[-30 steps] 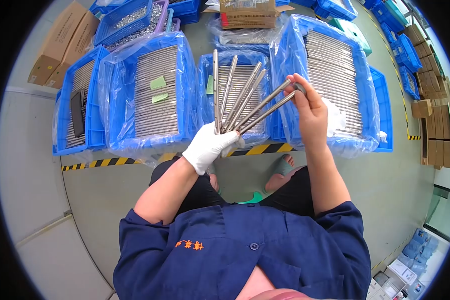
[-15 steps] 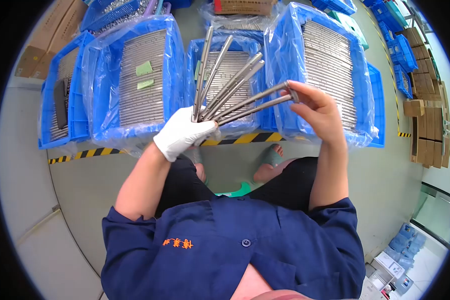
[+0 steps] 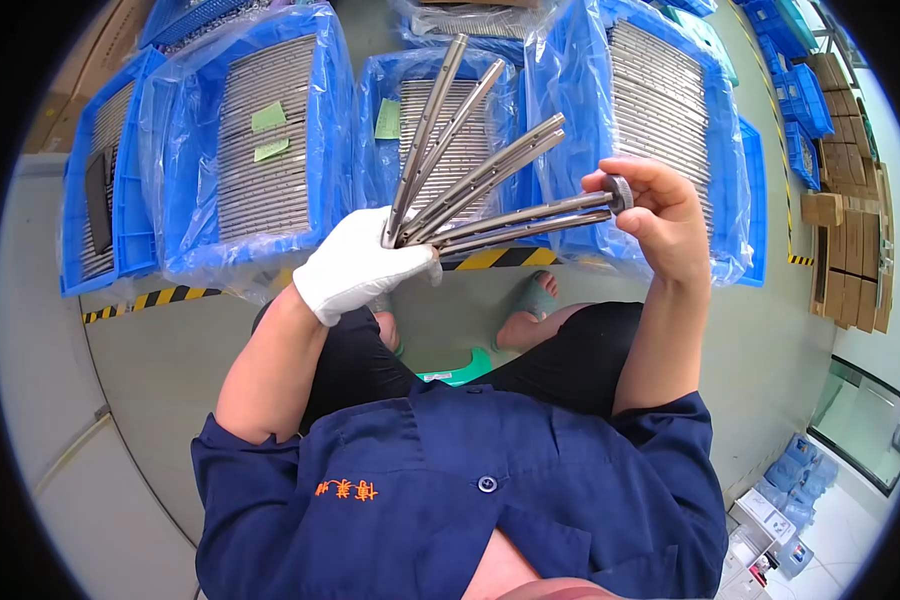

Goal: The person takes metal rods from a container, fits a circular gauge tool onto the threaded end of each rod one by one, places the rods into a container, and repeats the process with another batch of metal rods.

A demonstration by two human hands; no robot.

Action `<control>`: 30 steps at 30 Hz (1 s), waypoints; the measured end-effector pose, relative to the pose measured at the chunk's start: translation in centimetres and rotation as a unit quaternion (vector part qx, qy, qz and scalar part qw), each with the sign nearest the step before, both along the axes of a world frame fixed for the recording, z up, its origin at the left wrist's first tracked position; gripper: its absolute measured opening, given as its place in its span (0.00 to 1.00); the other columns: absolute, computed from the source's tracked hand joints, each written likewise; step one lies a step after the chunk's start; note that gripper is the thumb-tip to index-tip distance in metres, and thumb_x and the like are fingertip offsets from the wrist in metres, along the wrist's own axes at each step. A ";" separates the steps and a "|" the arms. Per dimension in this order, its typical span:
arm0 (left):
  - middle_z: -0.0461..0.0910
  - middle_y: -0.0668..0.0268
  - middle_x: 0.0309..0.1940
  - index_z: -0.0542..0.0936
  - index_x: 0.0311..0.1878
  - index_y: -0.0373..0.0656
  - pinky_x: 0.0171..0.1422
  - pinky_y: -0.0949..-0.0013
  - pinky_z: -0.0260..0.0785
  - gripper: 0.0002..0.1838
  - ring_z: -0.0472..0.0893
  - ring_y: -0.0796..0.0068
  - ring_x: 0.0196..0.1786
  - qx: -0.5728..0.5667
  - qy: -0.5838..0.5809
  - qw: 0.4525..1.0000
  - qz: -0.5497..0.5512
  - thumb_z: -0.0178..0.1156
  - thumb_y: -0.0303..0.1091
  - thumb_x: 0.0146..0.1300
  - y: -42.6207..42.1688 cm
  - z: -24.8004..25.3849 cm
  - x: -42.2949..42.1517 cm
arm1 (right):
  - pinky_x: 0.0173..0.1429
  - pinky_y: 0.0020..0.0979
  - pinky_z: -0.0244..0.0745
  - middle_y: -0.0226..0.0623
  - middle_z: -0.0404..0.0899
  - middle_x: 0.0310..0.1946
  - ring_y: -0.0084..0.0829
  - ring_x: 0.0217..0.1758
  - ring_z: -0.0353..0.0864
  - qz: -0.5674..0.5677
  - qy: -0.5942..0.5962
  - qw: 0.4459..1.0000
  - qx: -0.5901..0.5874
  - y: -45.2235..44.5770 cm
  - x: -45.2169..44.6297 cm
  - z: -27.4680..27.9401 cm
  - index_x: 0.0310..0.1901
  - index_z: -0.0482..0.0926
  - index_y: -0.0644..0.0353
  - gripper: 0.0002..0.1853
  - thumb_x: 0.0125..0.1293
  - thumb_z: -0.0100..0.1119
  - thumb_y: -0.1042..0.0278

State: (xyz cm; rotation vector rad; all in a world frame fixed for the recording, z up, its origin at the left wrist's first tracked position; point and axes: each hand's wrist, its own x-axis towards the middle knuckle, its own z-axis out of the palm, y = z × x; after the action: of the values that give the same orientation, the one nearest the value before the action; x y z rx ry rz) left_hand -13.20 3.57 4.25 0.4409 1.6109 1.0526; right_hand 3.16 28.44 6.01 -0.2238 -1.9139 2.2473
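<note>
My left hand point(image 3: 360, 262), in a white glove, is closed around the lower ends of several metal rods point(image 3: 434, 120). They fan out upward and to the right, with small holes along their sides. My bare right hand point(image 3: 670, 215) pinches a dark round knob with a ridged edge point(image 3: 621, 194) between thumb and fingers. The knob sits at the far end of one of the two lowest rods; whether it is fitted into the rod I cannot tell. Below the rods is a blue bin point(image 3: 370, 150) lined with clear plastic and holding similar rods.
More lined blue bins of rods stand at left point(image 3: 185, 180) and right point(image 3: 735, 200). Green paper slips point(image 3: 268, 117) lie on some rods. A dark bar point(image 3: 98, 200) rests in the far-left bin. Black-and-yellow floor tape point(image 3: 505, 259) runs before the bins; cardboard boxes point(image 3: 855, 210) are stacked right.
Both hands and the fanned rods have shifted slightly against the bins. My right hand has moved right and turned, so the dark knob's ridged edge now shows clearly.
</note>
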 end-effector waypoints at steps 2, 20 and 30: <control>0.79 0.67 0.23 0.79 0.31 0.37 0.30 0.76 0.66 0.07 0.74 0.82 0.26 -0.001 -0.009 1.000 0.005 0.59 0.32 0.53 -0.1 -0.3 0.1 | 0.52 0.27 0.75 0.43 0.79 0.43 0.28 0.47 0.79 -0.001 -0.002 1.000 -0.010 -0.2 0.0 0.1 0.50 0.74 0.70 0.22 0.51 0.65 0.81; 0.81 0.65 0.27 0.77 0.37 0.37 0.42 0.71 0.70 0.13 0.79 0.76 0.33 0.035 0.074 0.996 -0.031 0.58 0.38 0.56 -0.8 -2.2 0.1 | 0.52 0.24 0.73 0.35 0.79 0.40 0.23 0.44 0.78 -0.064 -0.043 0.987 0.143 -1.6 -0.1 -0.3 0.47 0.77 0.67 0.20 0.50 0.64 0.84; 0.79 0.66 0.23 0.79 0.33 0.37 0.29 0.76 0.68 0.08 0.76 0.80 0.25 0.042 0.096 0.994 0.002 0.59 0.32 0.53 -0.8 -2.0 0.2 | 0.53 0.24 0.72 0.34 0.78 0.41 0.23 0.45 0.77 -0.038 -0.028 0.992 0.119 -2.1 0.1 -0.3 0.48 0.77 0.67 0.20 0.51 0.65 0.82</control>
State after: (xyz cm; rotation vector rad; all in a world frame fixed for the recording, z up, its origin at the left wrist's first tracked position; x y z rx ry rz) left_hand -12.97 2.75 2.22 0.6113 1.7419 1.1118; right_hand 3.22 26.38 5.71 -0.3232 -2.1422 1.9617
